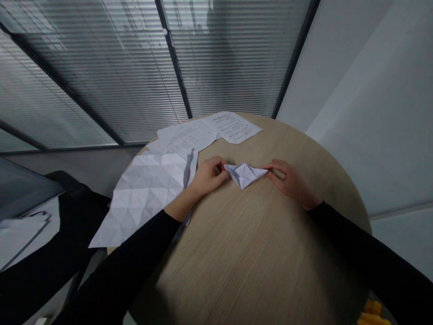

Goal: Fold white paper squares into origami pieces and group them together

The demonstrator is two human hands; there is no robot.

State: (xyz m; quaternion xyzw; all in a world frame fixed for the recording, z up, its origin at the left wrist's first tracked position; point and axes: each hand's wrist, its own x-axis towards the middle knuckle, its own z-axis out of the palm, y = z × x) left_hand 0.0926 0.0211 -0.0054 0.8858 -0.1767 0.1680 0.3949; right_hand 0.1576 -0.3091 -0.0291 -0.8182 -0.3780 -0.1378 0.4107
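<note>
- Folded paper piece [244, 175], white, one; boat-like, with two long side points, raised folds at the middle and a lower corner toward the wearer; at the centre of the frame, on the table, between the two hands
- Left hand [211, 175], bare, black sleeve; thumb and forefinger closed together at the left point of the folded paper piece, a small rounded gap behind the tips, the other fingers curled
- Right hand [287, 178], bare, black sleeve; thumb and forefinger nearly meeting on the right point of the same piece, a narrow gap behind the tips, the other fingers lying close alongside
- Round table [264, 253], pale wood grain; centre to lower middle of the frame, bearing all the paper listed above and the next two entries
- Creased sheet [145, 185], large, white, covered in a grid of triangular creases; left of centre, partly overhanging the table edge, the left forearm crossing its right side
- Printed sheets [233, 126], white with dark text, overlapping; upper middle, at the far edge of the table
- Loose papers [23, 230], white, resting on a black form at the left edge, its kind unclear
- Window blinds [223, 67], horizontal slats, dark frames; across the top
- Yellow item [374, 311], cut off at lower right, kind unclear
</note>
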